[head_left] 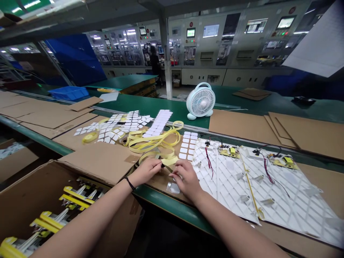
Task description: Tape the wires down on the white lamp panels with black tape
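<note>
Between my two hands a yellow tape strip (170, 161) is stretched at the front of the bench. My left hand (147, 171) pinches its left end, thumb against finger. The right end is pinched by my right hand (186, 179), with its fingers curled. Behind them lies a loose heap of yellow tape (154, 140), looping over the cardboard. White label stickers (188, 145) on a sheet sit just beyond my right hand. To the right are white ribbed plastic panels (231, 186) with small circuit boards (229, 152) and red-black wires (209, 162). A small clear piece (173, 187) lies below my hands.
An open cardboard box (34, 182) with yellow-and-white parts (77, 196) stands at lower left, against the bench edge. A light blue fan (201, 102) stands behind the labels. Cardboard sheets (242, 127) and a blue bin (68, 93) lie along the bench. A person (155, 62) stands far back.
</note>
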Available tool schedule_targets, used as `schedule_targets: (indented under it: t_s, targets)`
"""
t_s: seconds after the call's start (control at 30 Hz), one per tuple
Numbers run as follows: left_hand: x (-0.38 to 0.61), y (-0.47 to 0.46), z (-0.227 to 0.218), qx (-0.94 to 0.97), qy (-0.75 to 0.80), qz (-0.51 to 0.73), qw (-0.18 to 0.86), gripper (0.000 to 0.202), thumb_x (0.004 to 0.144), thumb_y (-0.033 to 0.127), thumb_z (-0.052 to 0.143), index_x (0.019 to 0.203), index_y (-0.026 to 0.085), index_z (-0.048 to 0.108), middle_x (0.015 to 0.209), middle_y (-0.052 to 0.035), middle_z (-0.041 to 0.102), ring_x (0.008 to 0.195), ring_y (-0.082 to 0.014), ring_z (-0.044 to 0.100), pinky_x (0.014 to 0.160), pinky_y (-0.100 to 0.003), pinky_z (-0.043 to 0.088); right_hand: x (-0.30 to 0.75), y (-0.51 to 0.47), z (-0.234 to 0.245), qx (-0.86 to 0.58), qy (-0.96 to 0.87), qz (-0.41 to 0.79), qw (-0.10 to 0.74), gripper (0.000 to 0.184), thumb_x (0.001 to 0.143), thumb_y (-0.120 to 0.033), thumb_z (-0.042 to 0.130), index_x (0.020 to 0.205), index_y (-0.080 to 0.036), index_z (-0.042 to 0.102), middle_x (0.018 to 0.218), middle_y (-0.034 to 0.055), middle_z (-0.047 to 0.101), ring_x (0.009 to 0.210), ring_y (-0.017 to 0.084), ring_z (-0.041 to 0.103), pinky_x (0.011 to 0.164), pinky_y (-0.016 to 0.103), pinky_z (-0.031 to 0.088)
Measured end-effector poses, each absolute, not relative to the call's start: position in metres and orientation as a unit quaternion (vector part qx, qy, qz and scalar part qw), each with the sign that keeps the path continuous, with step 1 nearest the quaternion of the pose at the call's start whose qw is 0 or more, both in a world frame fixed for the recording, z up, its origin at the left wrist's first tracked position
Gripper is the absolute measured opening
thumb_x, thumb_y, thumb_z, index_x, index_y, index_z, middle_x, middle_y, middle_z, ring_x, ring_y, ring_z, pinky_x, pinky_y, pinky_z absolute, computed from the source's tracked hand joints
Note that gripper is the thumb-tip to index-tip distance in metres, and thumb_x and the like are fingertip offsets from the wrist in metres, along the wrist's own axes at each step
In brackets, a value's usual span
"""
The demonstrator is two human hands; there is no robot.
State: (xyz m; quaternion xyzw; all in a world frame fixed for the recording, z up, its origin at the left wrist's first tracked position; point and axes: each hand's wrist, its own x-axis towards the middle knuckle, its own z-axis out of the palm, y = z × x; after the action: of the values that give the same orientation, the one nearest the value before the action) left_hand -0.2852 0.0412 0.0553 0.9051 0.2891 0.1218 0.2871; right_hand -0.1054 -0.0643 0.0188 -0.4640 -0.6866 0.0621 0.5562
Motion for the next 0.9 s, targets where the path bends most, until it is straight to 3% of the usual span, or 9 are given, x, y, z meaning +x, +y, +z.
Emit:
schedule_targets:
  t_s: [0.2,0.33,0.43,0.5,0.57,0.67,0.83,0.9]
  targets:
    - [-0.283,0.048,0.045,0.856,0.353,0.159,0.341,0.039,0.087,0.038,0.038,0.057,0.017,0.051,0.058,0.0027,0.053,0.059,-0.0121,0.049,0.057,-0.024,0.038,-0.118,-0.07,0.016,-0.395,-0.801,-0.085,0.441,0.012,0.085,-0.014,0.05,0.082,-0.022,0.057,0.111,0.0086,0.056,0.111,0.025,0.047,0.084,0.043,0.04]
    - [-0.292,0.059,0.048,0.835,0.412,0.199,0.305,0.039,0.089,0.039,0.033,0.066,0.017,0.056,0.064,-0.0004,0.058,0.064,-0.0156,0.054,0.062,-0.027,0.043,-0.129,-0.087,0.022,-0.35,-0.842,-0.105,0.397,0.008,0.087,-0.018,0.052,0.083,-0.023,0.057,0.106,0.0042,0.059,0.11,0.023,0.048,0.088,0.044,0.037]
    - [-0.295,0.054,0.056,0.855,0.414,0.213,0.23,0.035,0.087,0.045,0.043,0.096,0.018,0.063,0.091,-0.0049,0.067,0.087,-0.0212,0.06,0.08,-0.034,0.046,-0.118,-0.1,0.037,-0.358,-0.829,-0.065,0.425,0.007,0.086,-0.027,0.057,0.084,-0.021,0.057,0.104,0.0065,0.059,0.101,0.023,0.051,0.085,0.043,0.04]
    - [-0.287,0.044,0.064,0.887,0.382,0.216,0.145,0.036,0.087,0.044,0.049,0.114,0.023,0.058,0.112,-0.0064,0.064,0.106,-0.0236,0.056,0.092,-0.038,0.041,-0.094,-0.105,0.049,-0.398,-0.789,-0.004,0.468,0.011,0.084,-0.031,0.061,0.083,-0.021,0.058,0.105,0.0083,0.057,0.097,0.023,0.052,0.082,0.041,0.042]
    - [-0.268,0.031,0.073,0.92,0.323,0.209,0.076,0.028,0.09,0.037,0.047,0.113,0.025,0.059,0.116,-0.0058,0.062,0.11,-0.0227,0.053,0.094,-0.038,0.038,-0.061,-0.107,0.06,-0.438,-0.749,0.068,0.493,0.011,0.083,-0.03,0.064,0.081,-0.021,0.059,0.103,0.0079,0.055,0.096,0.022,0.052,0.082,0.039,0.043]
    - [-0.221,0.022,0.084,0.961,0.211,0.175,0.024,0.021,0.092,0.027,0.045,0.099,0.024,0.064,0.109,-0.004,0.064,0.101,-0.02,0.055,0.088,-0.037,0.038,-0.005,-0.109,0.072,-0.481,-0.715,0.137,0.488,0.01,0.083,-0.026,0.065,0.076,-0.02,0.059,0.098,0.0061,0.053,0.095,0.021,0.053,0.085,0.037,0.044]
    - [-0.126,0.031,0.079,0.985,0.059,0.131,-0.096,0.028,0.092,0.013,0.043,0.112,0.024,0.06,0.126,-0.0042,0.059,0.117,-0.0235,0.047,0.094,-0.042,0.031,0.066,-0.117,0.082,-0.559,-0.663,0.142,0.478,0.01,0.082,-0.028,0.065,0.076,-0.021,0.061,0.101,0.0055,0.052,0.101,0.022,0.052,0.093,0.04,0.04]
    - [-0.098,0.038,0.072,0.986,0.051,0.116,-0.107,0.024,0.092,0.014,0.045,0.105,0.023,0.063,0.12,-0.0039,0.063,0.116,-0.0243,0.047,0.093,-0.044,0.029,0.088,-0.12,0.083,-0.592,-0.645,0.13,0.465,0.01,0.081,-0.03,0.064,0.077,-0.022,0.063,0.103,0.0053,0.052,0.103,0.022,0.051,0.092,0.039,0.04]
